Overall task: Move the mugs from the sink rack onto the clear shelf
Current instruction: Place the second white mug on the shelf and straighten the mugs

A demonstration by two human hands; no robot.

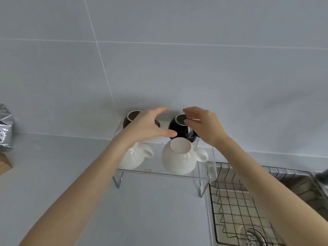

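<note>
A clear shelf (159,173) on wire legs stands on the counter against the wall. Several mugs rest on it upside down: a brown mug (130,117) back left, a black mug (179,128) back right, a white mug (132,158) front left and a white mug (179,157) front right. My left hand (147,125) hovers open over the brown mug, fingers spread and holding nothing. My right hand (202,126) is beside the black mug with fingertips at its upturned base, fingers loose. The wire sink rack (236,197) lies lower right and holds no mugs in view.
The steel sink (301,185) with its drain (253,236) sits under the rack. A silver foil bag (5,128) and a wooden block (4,164) stand at the far left. The tiled wall rises just behind the shelf.
</note>
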